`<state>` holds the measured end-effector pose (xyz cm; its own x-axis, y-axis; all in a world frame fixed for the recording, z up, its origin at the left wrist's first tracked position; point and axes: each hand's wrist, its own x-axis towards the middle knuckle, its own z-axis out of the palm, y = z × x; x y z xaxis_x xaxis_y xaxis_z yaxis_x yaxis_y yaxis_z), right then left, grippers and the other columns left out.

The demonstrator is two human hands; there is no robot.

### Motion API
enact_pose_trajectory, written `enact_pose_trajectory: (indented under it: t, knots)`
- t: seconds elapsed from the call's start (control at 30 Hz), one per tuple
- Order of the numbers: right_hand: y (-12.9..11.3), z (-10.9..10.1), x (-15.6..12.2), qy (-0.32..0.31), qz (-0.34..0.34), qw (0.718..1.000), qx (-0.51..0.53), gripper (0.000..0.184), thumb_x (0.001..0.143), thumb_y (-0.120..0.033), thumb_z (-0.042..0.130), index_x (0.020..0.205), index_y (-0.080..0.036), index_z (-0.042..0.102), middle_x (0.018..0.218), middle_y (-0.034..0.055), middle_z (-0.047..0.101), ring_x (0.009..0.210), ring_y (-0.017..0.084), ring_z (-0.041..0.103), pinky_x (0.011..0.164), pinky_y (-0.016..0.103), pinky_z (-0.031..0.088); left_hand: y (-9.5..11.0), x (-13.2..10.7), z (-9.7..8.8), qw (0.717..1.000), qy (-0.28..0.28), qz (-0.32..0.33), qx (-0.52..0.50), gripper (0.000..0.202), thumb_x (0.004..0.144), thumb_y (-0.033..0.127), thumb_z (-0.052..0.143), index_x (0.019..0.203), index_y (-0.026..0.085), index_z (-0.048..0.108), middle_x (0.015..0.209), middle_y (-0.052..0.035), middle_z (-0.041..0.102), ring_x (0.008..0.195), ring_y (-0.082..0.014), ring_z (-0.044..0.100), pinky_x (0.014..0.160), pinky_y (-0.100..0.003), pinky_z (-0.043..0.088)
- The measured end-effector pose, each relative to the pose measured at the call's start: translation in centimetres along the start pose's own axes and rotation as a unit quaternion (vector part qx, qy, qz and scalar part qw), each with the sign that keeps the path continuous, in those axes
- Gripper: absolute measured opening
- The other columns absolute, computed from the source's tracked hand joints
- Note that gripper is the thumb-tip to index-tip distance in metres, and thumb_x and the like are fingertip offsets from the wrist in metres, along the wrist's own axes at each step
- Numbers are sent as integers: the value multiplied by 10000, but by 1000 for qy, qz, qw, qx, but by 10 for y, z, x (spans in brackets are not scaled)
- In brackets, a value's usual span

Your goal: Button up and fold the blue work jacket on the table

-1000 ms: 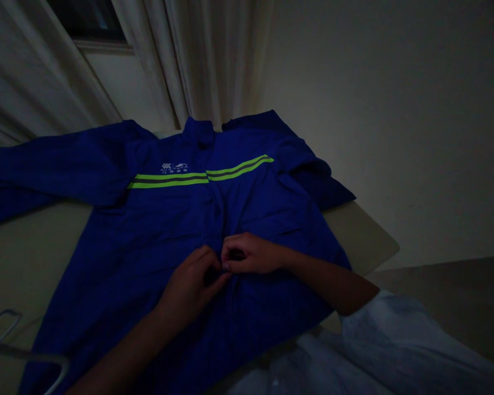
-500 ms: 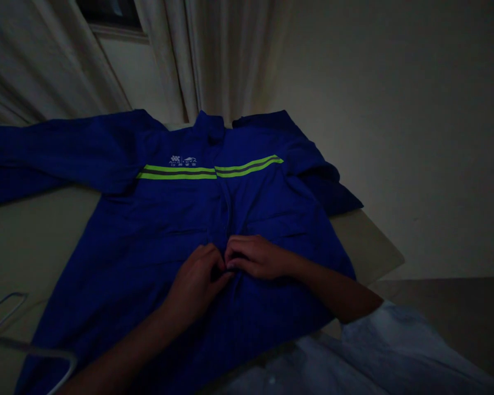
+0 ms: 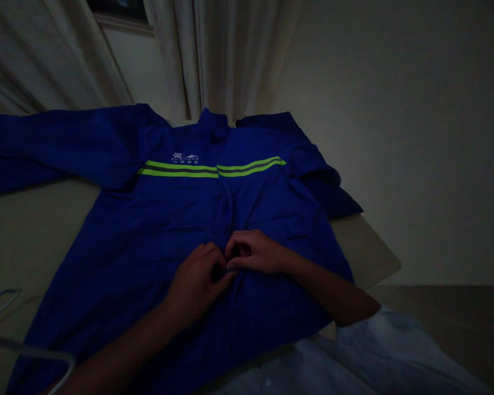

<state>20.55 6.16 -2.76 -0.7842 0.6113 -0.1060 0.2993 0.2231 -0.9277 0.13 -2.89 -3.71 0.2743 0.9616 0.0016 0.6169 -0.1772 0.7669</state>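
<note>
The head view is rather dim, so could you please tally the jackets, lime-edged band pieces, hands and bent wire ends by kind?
Blue jacket: 1
Lime-edged band pieces: 2
Hands: 2 (left hand, right hand)
Bent wire ends: 2, possibly joined out of view
Total: 7

A blue jacket (image 3: 152, 206) lies spread on the worktop (image 3: 370, 249), with a bright green stripe (image 3: 177, 169) across its chest. The left hand (image 3: 200, 277) and the right hand (image 3: 257, 252) are side by side at the middle of its front, fingers bent and pinching the cloth. Bent white wire (image 3: 37, 351) shows at the lower left, and curtains (image 3: 230, 60) hang behind the jacket.
</note>
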Motion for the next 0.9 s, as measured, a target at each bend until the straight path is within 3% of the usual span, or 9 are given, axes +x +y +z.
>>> enact_pose_trajectory:
  t: [0.2, 0.3, 0.37, 0.43, 0.53, 0.6, 0.67, 0.77, 0.9]
  knots:
    - [3, -4, 4, 16, 7, 999, 31, 437, 774, -527, 891, 936, -164, 712, 786, -31, 614, 689, 107, 541, 612, 212, 393, -1, 4, -3, 999, -18, 23, -46, 199, 1013, 431, 598, 959, 242, 629, 986, -20, 637, 938, -213, 613, 811, -352, 478]
    - [-3, -17, 8, 52, -24, 998, 21, 472, 833, -605, 815, 933, -158, 701, 832, -10, 633, 718, 118, 558, 636, 223, 413, 6, 7, -10, 998, -38, 43, -39, 247, 1057, 420, 495, 935, 237, 608, 948, -18, 642, 886, -195, 640, 794, -344, 511]
    - [-16, -26, 2, 92, -52, 994, -34, 463, 900, -615, 745, 927, -155, 695, 877, 11, 644, 753, 129, 574, 673, 237, 430, 13, 1, -16, 996, -54, 67, 6, 251, 1073, 333, 410, 992, 244, 630, 979, -27, 674, 896, -195, 673, 816, -350, 543]
    - [-32, -28, -17, 87, -74, 985, -131, 425, 922, -585, 737, 968, -163, 707, 943, 33, 660, 816, 149, 599, 732, 257, 451, 14, -16, -25, 991, -63, 97, 68, 294, 1051, 250, 393, 1195, 280, 647, 1146, -40, 718, 989, -197, 712, 869, -347, 578]
    - [-50, -5, -63, 0, -88, 961, -261, 497, 853, -528, 823, 1218, -214, 697, 1148, 77, 683, 1003, 214, 640, 870, 312, 491, -7, -54, -41, 972, -55, 158, 163, 554, 1000, 299, 528, 1533, 429, 454, 1475, 15, 638, 1218, -204, 690, 988, -322, 586]
    - [-50, 23, -93, -37, -94, 947, -305, 694, 841, -476, 831, 1452, -266, 576, 1360, 115, 633, 1193, 275, 609, 999, 383, 484, -34, -78, -51, 951, -37, 200, 233, 719, 943, 423, 631, 1593, 512, 337, 1538, 67, 581, 1281, -238, 666, 1027, -356, 584]
    - [-44, 48, -114, -43, -85, 937, -335, 792, 883, -414, 786, 1583, -308, 432, 1488, 134, 563, 1327, 310, 539, 1093, 451, 446, -62, -95, -57, 923, -20, 238, 300, 837, 890, 552, 668, 1622, 515, 263, 1565, 58, 534, 1317, -286, 642, 1062, -422, 563]
    - [-34, 64, -121, -35, -79, 939, -333, 640, 958, -294, 674, 1564, -288, 469, 1400, 128, 629, 1281, 282, 568, 1081, 436, 464, -85, -104, -51, 892, 1, 268, 363, 909, 863, 654, 653, 1642, 461, 226, 1592, 8, 495, 1367, -307, 600, 1085, -430, 528]
    - [-44, 48, -114, 46, -88, 958, -268, 487, 961, -116, 490, 1425, -210, 607, 1157, 115, 712, 1085, 232, 640, 995, 390, 506, -79, -106, -17, 898, 46, 216, 380, 934, 840, 585, 672, 1629, 500, 179, 1578, 34, 515, 1357, -331, 604, 1051, -490, 547]
